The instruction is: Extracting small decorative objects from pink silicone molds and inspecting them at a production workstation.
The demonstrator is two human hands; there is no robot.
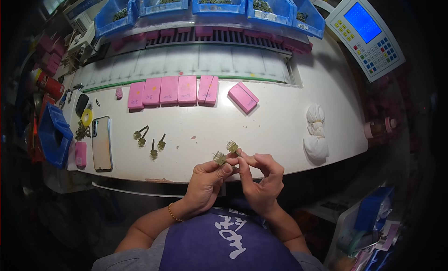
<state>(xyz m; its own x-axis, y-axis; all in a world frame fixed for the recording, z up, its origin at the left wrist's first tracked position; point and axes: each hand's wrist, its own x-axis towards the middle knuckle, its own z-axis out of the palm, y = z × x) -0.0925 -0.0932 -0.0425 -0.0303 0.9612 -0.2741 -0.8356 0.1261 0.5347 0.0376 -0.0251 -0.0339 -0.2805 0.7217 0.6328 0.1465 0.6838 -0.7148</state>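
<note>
My left hand pinches a small olive-green piece with a mesh-like head between thumb and fingers. Close beside it, my right hand holds a similar piece by its thin stem, the head pointing up and away from me. The fingertips of both hands meet or nearly meet at the stems. Further left on the white worktable lie several more such pieces, each with a stem and a mesh head. What the pieces are made of cannot be told.
Pink blocks stand in a row beyond the hands, with another block set askew. A phone lies left, a tied white cloth bundle right. Blue bins line the back; a control panel stands at the right.
</note>
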